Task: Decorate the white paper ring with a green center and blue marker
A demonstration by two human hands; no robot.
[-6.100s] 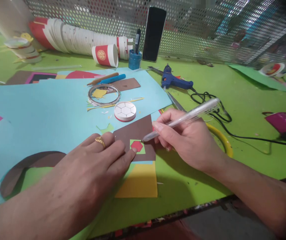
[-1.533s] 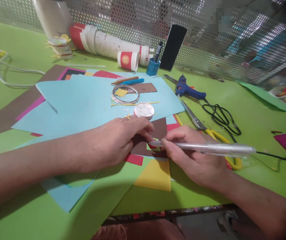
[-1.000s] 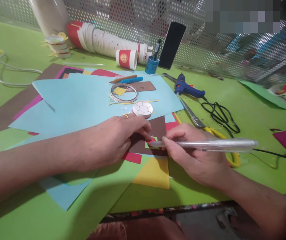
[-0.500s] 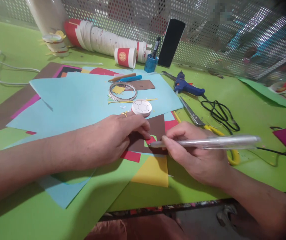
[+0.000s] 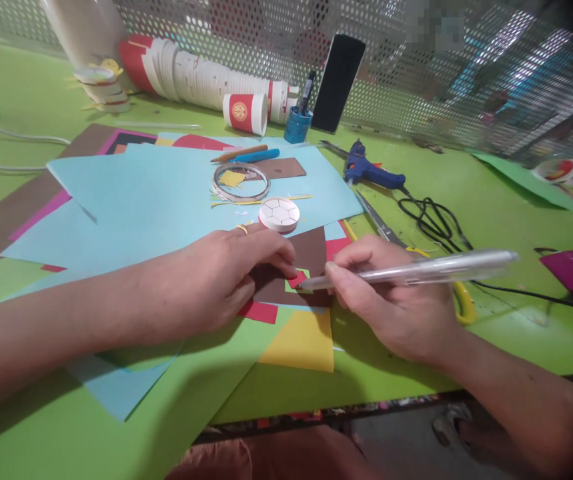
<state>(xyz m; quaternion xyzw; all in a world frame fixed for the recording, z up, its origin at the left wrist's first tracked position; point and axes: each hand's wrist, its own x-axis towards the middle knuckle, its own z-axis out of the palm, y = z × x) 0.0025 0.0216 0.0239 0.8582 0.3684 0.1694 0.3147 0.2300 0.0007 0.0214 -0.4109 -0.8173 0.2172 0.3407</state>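
My right hand (image 5: 391, 300) grips a silver pen (image 5: 431, 268) between thumb and fingers. Its tip rests at the edge of a small red paper piece (image 5: 296, 281). That piece lies over a small light-green paper (image 5: 305, 274), on a brown sheet (image 5: 311, 250). My left hand (image 5: 246, 273) is curled, wearing a ring, with its fingertips pressing the red piece down. Just beyond them sits a white disc (image 5: 279, 213) with a football pattern drawn on top. Part of the brown sheet is hidden beneath my left hand.
Light-blue paper (image 5: 156, 193) covers much of the green table. A tape roll (image 5: 215, 190), a blue glue gun (image 5: 373, 173) and scissors (image 5: 379, 220) lie around it. Behind stand stacked paper cups (image 5: 201, 77), a blue pot (image 5: 298, 127) and a phone (image 5: 339, 83).
The pen's rear end has tilted up slightly and its tip has moved a little along the red piece. My left hand keeps its hold. The whole view has shifted slightly.
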